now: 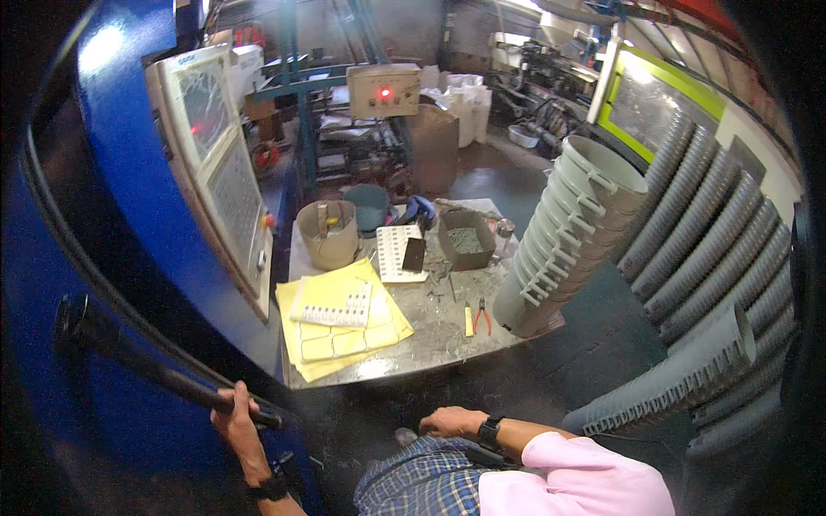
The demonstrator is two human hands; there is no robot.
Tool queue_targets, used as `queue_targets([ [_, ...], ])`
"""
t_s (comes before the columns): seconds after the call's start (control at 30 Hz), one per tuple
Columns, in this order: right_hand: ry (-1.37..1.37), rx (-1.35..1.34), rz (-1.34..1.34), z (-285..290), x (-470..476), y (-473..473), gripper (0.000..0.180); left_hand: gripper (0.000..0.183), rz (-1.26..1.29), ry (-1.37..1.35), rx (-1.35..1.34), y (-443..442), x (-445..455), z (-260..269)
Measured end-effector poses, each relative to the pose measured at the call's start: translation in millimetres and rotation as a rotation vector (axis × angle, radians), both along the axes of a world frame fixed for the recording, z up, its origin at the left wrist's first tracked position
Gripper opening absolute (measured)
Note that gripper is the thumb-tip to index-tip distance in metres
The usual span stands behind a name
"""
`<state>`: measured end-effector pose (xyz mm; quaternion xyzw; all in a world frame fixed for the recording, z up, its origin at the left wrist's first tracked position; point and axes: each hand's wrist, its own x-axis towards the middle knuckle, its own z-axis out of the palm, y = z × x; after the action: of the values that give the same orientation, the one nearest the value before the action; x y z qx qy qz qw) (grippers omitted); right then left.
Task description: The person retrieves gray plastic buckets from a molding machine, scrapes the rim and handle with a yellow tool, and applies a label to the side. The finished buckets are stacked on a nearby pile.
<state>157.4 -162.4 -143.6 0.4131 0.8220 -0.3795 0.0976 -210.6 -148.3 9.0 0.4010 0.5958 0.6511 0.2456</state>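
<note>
My left hand (237,416) is closed around the end of a black bar handle (174,377) on the blue machine door at the lower left. My right hand (452,421) hangs near my waist, over checked shorts, with its fingers curled; whether it holds anything is hidden. Before me stands a metal-topped table (419,332). Red-handled cutting pliers (481,319) lie near its front edge, beside a yellow-handled tool (468,321). Yellow sheets (393,316) and a white label sheet (335,315) lie at the table's left. A tall stack of grey plastic buckets (568,226) leans at its right end.
At left, a control panel (226,187) juts from the blue machine (122,122). Bins (327,235) and a square container of grey pieces (466,242) stand at the table's back. More nested grey bucket stacks (703,238) line the right side; one (671,380) lies low beside me.
</note>
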Motion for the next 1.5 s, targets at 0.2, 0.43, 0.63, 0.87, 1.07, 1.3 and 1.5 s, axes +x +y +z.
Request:
queue_targets([
  [0.2,0.064,-0.024,0.103,-9.6,18.9,4.9,0.026,0.028,0.169,-0.053,0.046,-21.5,18.0,6.9],
  [0.43,-0.03,-0.231,0.469,-57.6,-0.4,47.6,0.033,0.023,0.496,-0.071,0.085,-98.1,35.7,-3.2],
  [0.63,0.128,-0.046,0.913,-99.4,-113.6,131.2,0.038,0.016,0.53,-0.307,0.167,-190.6,34.9,-6.9],
  [0.87,0.187,-0.415,0.647,-112.8,-252.3,110.9,0.017,0.014,1.494,-0.095,0.1,-243.8,36.6,-8.4],
  [1.07,0.072,-1.019,0.739,-93.7,-422.7,77.3,0.028,0.016,1.657,-0.093,0.414,-324.4,-8.4,-41.9],
  [1.3,0.118,-1.098,0.932,-14.7,-662.6,10.3,0.039,0.023,2.145,0.047,-0.159,-410.0,-46.7,-27.0],
  [1.5,0.755,-0.03,1.257,125.3,-905.7,-73.0,0.029,0.022,2.294,0.294,-0.129,-519.9,-180.5,25.6],
])
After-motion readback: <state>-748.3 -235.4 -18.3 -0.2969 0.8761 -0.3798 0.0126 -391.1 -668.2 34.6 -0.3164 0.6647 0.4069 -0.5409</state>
